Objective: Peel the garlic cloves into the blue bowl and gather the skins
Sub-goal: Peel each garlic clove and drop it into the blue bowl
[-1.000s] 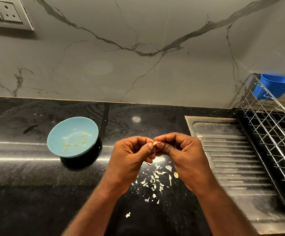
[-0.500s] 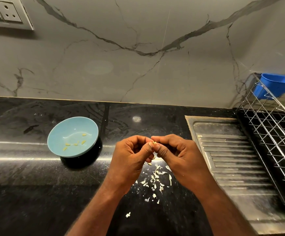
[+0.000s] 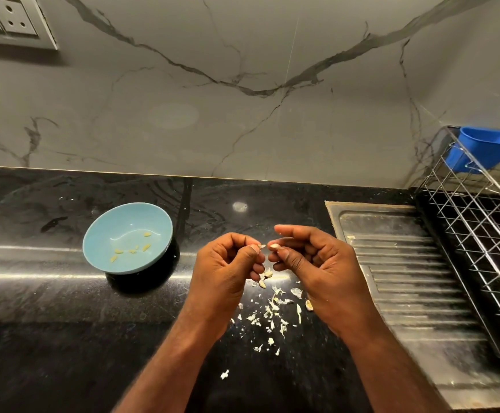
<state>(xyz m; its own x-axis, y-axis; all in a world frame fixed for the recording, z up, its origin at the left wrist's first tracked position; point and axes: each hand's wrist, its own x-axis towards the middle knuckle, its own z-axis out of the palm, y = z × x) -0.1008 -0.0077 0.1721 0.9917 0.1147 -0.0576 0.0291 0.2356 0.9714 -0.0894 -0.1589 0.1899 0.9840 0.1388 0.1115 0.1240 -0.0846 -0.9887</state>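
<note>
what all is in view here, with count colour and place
countertop: one, black, foreground
blue bowl: one, light blue, countertop left
peeled cloves: about five, pale yellow, inside bowl
garlic clove: one, whitish, pinched by right hand
skin scrap: one, pale, pinched by left hand
garlic skins: many, whitish, countertop centre
drainboard: one, steel, right
dish rack: one, metal wire, far right
plastic tub: one, blue, in rack
socket: one, whitish, upper left
left hand: one, fingers curled
right hand: one, fingers curled

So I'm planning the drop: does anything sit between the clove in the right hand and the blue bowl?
Only the left hand: it lies directly between the clove pinched in the right hand and the blue bowl. Beyond it, nothing shows on the counter before the bowl.
</note>
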